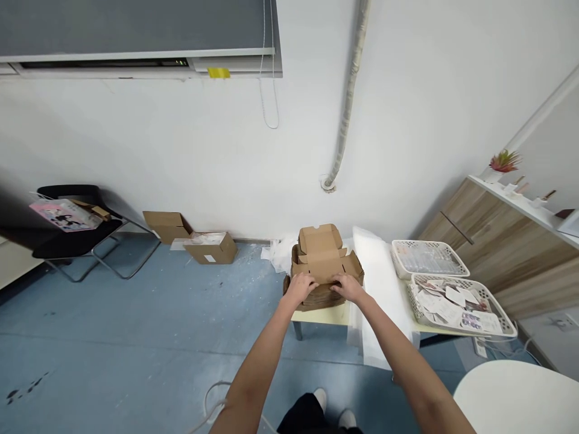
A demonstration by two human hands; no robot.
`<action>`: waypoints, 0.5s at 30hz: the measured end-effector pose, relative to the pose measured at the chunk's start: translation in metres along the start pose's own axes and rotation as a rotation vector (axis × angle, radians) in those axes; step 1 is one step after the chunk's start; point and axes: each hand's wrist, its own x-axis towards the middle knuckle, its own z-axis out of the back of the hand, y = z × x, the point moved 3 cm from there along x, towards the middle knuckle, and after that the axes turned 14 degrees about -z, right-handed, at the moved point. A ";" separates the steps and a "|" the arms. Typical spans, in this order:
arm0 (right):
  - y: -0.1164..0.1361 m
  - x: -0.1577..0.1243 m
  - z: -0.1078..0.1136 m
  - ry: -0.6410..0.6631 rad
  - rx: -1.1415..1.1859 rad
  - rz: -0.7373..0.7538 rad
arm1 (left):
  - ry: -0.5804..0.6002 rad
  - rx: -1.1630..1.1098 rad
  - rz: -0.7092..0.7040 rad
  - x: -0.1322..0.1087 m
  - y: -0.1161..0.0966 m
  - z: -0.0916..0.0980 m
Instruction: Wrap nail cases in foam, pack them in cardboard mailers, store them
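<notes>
Both hands grip the near edge of a part-folded cardboard box on a table, with packing things close around.
The left hand [302, 288] and right hand [349, 287] each pinch that edge; the box [322, 250], its flaps spread, lies on stacked cardboard [323, 296] at the left end of the table [319, 316]. White sheets [382, 301] lie just right of it, hanging over the table's front. Beyond them, the nearer basket [413, 296] holds loose cards [446, 308], the farther basket [398, 258] clear packets [427, 258]. On the floor, an open carton [221, 253] contains whitish material; a chair [75, 244] bears a pink bag [66, 215].
</notes>
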 end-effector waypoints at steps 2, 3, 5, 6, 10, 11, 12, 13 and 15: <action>0.002 0.004 0.004 -0.033 -0.121 -0.025 | -0.058 0.010 -0.017 0.000 -0.003 0.000; 0.004 0.006 0.006 -0.051 -0.178 -0.034 | -0.111 0.025 -0.018 -0.002 -0.007 -0.001; 0.009 0.010 0.009 -0.074 -0.255 -0.026 | -0.235 0.065 0.001 -0.007 -0.015 -0.004; 0.011 0.011 0.010 -0.070 -0.277 -0.006 | -0.290 0.087 0.022 -0.011 -0.020 -0.005; 0.018 0.012 0.016 -0.035 -0.322 0.066 | -0.423 0.171 0.185 -0.024 -0.036 -0.012; 0.019 0.011 0.018 -0.047 -0.332 0.069 | -0.443 0.193 0.229 -0.025 -0.037 -0.012; 0.020 0.011 0.022 -0.067 -0.344 0.070 | -0.457 0.211 0.260 -0.027 -0.039 -0.011; 0.022 0.010 0.026 -0.092 -0.353 0.078 | -0.466 0.224 0.275 -0.027 -0.039 -0.010; 0.026 0.008 0.037 -0.133 -0.356 0.116 | -0.475 0.234 0.260 -0.027 -0.040 -0.006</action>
